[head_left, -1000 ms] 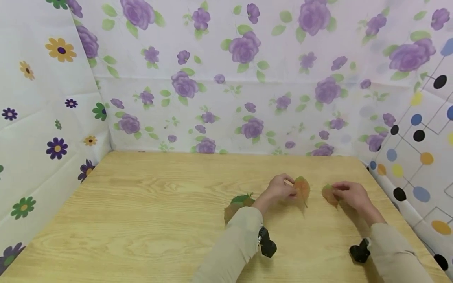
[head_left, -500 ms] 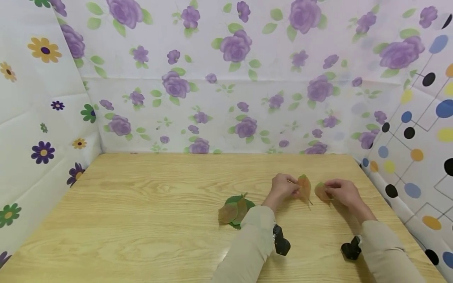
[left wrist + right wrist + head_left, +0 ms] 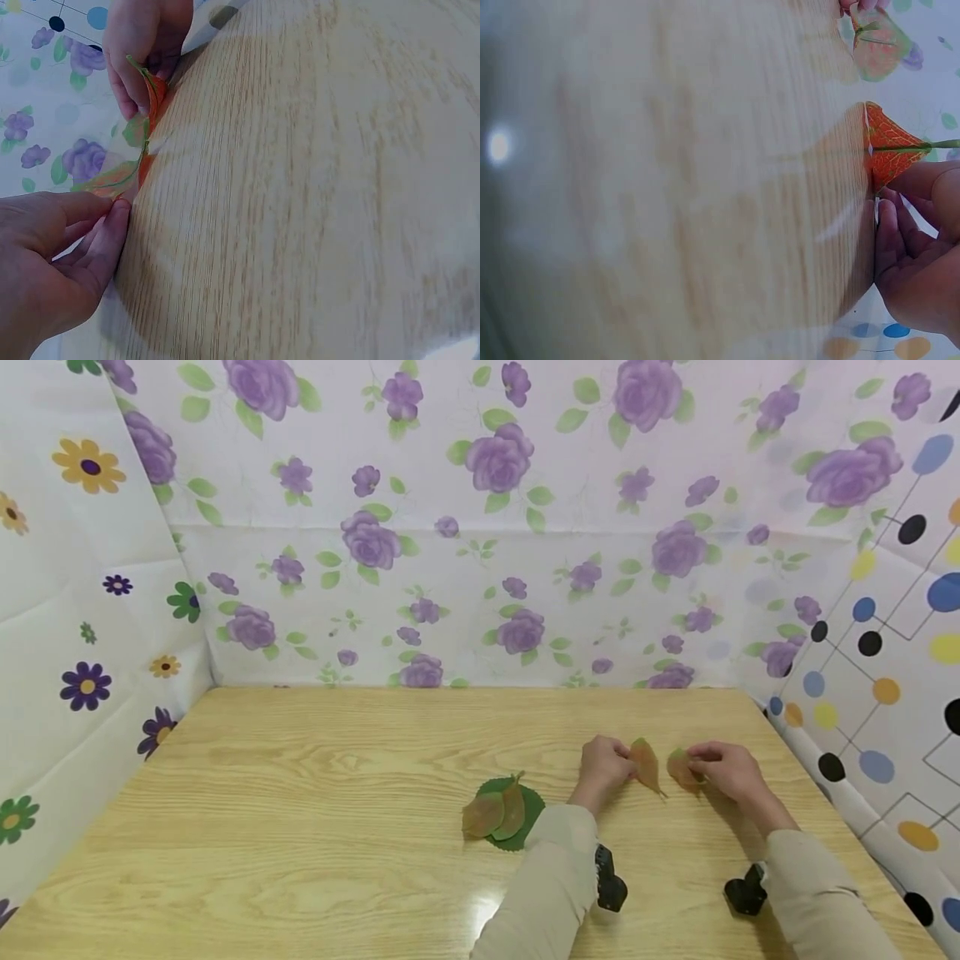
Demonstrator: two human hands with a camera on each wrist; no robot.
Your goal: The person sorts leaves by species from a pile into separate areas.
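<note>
My left hand pinches an orange leaf with a green tip, by its left edge, near the back right of the table. Just to its right, thumb and fingers of my right hand pinch a second orange leaf. A small gap separates the two leaves in the head view. The right wrist view shows the second leaf's pale veins and green stem, low at the tabletop. Left of my left forearm, two brownish leaves overlap on a dark green, saw-edged leaf.
The wood-grain table is bounded by a purple-flowered cloth at the back. Patterned cloths also hang at the left and right sides. A black wrist camera sits under each sleeve, close over the table.
The two held leaves have come closer together. My left hand has lowered slightly and turned its leaf. The head view has shifted, and my left sleeve uncovers more of the leaf pile.
</note>
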